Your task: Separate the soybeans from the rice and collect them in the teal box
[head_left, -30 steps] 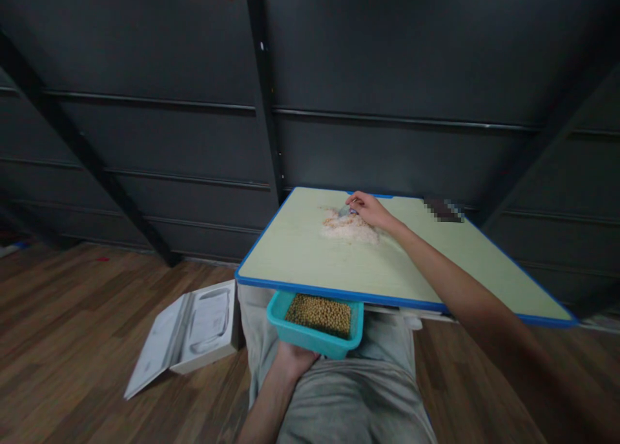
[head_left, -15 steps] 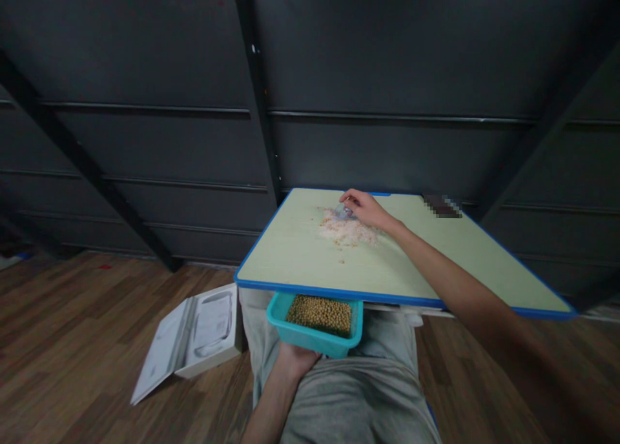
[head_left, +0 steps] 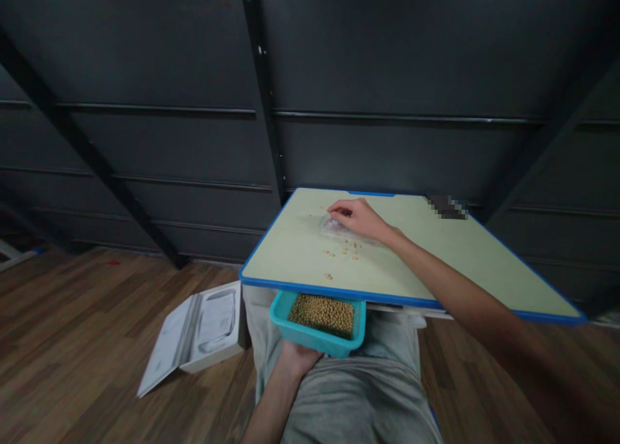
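Observation:
From below, my left hand (head_left: 299, 359) supports a teal plastic basket (head_left: 310, 335) under the table's near edge, its fingers partly hidden beneath it. Round, tan soybeans (head_left: 323, 312) fill much of the basket. My right hand (head_left: 361, 218) is over the table, its fingertips pinched on a clear, thin plastic piece (head_left: 327, 226) that looks like a bag or film. Part of that plastic is covered by the hand. Several loose beans (head_left: 345, 250) lie on the tabletop near it, and a few more (head_left: 328, 277) are closer to the front edge.
The pale green tabletop (head_left: 290, 257) has a blue rim. A dark pixelated object (head_left: 445, 207) lies at its back right. On the wooden floor, an open white box (head_left: 213, 331) is at the left. A dark panelled wall (head_left: 387, 153) rises behind the table.
My right hand has shifted slightly left and nearer, along with the clear plastic. The whitish pile seen under it earlier no longer shows; scattered beans do. My left hand and basket stay nearly still.

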Demonstrator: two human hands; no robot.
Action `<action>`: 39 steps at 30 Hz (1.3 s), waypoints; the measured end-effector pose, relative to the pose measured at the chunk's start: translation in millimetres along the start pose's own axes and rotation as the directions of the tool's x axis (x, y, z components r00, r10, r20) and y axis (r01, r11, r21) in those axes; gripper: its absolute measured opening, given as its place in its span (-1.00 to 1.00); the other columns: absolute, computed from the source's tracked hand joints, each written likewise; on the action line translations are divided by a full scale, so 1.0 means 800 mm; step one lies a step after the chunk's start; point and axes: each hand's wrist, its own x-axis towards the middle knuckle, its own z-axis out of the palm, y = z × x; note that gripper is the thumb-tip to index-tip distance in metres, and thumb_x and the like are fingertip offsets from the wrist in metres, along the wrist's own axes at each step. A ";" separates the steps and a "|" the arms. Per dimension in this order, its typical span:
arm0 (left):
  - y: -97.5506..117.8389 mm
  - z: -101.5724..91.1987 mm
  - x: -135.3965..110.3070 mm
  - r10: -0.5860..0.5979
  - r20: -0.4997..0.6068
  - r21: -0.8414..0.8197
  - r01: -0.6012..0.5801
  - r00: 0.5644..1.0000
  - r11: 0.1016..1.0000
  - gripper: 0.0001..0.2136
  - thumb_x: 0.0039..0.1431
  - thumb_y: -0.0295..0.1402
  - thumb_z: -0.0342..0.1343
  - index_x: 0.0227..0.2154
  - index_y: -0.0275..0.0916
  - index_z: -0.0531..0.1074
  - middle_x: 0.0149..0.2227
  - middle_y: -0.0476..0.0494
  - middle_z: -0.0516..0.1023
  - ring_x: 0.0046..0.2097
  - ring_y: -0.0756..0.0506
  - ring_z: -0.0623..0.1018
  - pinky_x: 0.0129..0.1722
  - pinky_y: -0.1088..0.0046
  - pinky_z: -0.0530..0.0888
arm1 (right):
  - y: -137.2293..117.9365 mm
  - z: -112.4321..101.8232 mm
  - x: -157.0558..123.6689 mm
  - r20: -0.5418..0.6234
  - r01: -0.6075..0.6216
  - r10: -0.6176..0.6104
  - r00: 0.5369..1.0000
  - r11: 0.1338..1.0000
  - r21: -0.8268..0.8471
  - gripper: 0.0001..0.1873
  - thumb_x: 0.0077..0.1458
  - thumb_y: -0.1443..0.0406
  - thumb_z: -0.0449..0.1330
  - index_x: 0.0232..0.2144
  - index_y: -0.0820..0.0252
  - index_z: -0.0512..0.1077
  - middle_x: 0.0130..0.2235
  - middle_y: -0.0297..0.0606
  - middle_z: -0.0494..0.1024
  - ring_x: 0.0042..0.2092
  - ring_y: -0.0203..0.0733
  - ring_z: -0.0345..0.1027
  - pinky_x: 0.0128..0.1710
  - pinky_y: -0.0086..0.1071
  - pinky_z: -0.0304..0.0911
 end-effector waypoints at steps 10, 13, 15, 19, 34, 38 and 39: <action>-0.003 0.020 -0.001 0.043 -0.031 0.021 -0.042 0.999 0.999 -0.63 0.42 -0.25 -0.03 0.19 -0.07 0.49 -0.07 -0.16 0.77 0.11 -0.26 0.64 0.29 -0.06 0.41 | -0.036 0.033 -0.016 0.159 0.063 -0.080 0.984 0.992 0.111 -0.77 0.26 0.30 0.25 -0.08 0.18 0.66 -0.24 -0.21 0.72 -0.29 -0.23 0.53 -0.23 -0.34 0.34; -0.004 0.022 -0.005 0.061 -0.030 0.021 -0.060 0.998 0.998 -0.63 0.42 -0.21 -0.03 0.18 -0.05 0.50 -0.02 -0.15 0.75 0.19 -0.27 0.60 0.32 -0.08 0.38 | -0.046 0.040 -0.020 0.202 0.083 -0.117 0.972 0.982 0.169 -0.75 0.27 0.29 0.25 -0.07 0.20 0.65 -0.23 -0.21 0.72 -0.30 -0.24 0.52 -0.25 -0.36 0.34; -0.005 0.022 -0.009 0.078 -0.026 0.017 -0.077 0.997 0.997 -0.62 0.41 -0.18 -0.02 0.19 -0.05 0.49 0.03 -0.15 0.73 0.23 -0.27 0.56 0.34 -0.05 0.36 | -0.054 0.044 -0.022 0.227 0.090 -0.137 0.964 0.975 0.203 -0.75 0.27 0.27 0.26 -0.07 0.21 0.65 -0.24 -0.21 0.71 -0.31 -0.25 0.51 -0.27 -0.37 0.34; -0.005 0.015 -0.015 0.133 -0.044 0.019 -0.133 0.990 0.991 -0.61 0.37 -0.26 0.01 0.21 0.02 0.48 0.09 -0.05 0.70 0.27 -0.24 0.53 0.36 0.07 0.36 | -0.068 0.048 -0.027 0.288 0.079 -0.150 0.946 0.967 0.243 -0.74 0.26 0.24 0.26 -0.09 0.22 0.65 -0.38 -0.27 0.67 -0.39 -0.29 0.46 -0.32 -0.39 0.32; 0.001 0.003 -0.017 0.280 -0.176 0.122 -0.261 0.944 0.958 -0.69 0.34 -0.18 0.02 -0.04 0.06 0.65 0.02 0.07 0.73 0.33 -0.29 0.45 0.35 0.12 0.35 | -0.071 0.041 -0.023 0.264 0.051 -0.125 0.956 0.962 0.270 -0.75 0.22 0.22 0.28 -0.13 0.21 0.66 -0.40 -0.27 0.64 -0.40 -0.27 0.41 -0.31 -0.37 0.30; 0.002 0.003 -0.014 0.260 -0.221 0.112 -0.241 0.940 0.964 -0.68 0.35 -0.26 -0.01 -0.03 0.02 0.64 0.02 0.01 0.74 0.29 -0.25 0.50 0.38 0.13 0.33 | -0.053 0.016 -0.017 0.084 0.061 -0.071 0.994 0.991 0.120 -0.77 0.27 0.24 0.22 -0.15 0.17 0.66 -0.30 -0.24 0.67 -0.32 -0.22 0.43 -0.28 -0.34 0.27; 0.002 0.004 -0.013 0.257 -0.224 0.112 -0.237 0.940 0.965 -0.68 0.36 -0.27 -0.01 -0.02 0.02 0.64 0.02 0.00 0.74 0.28 -0.23 0.52 0.38 0.14 0.32 | -0.048 0.010 -0.019 0.064 0.064 -0.070 0.996 0.994 0.088 -0.77 0.29 0.24 0.21 -0.16 0.15 0.66 -0.26 -0.23 0.68 -0.29 -0.20 0.45 -0.26 -0.33 0.28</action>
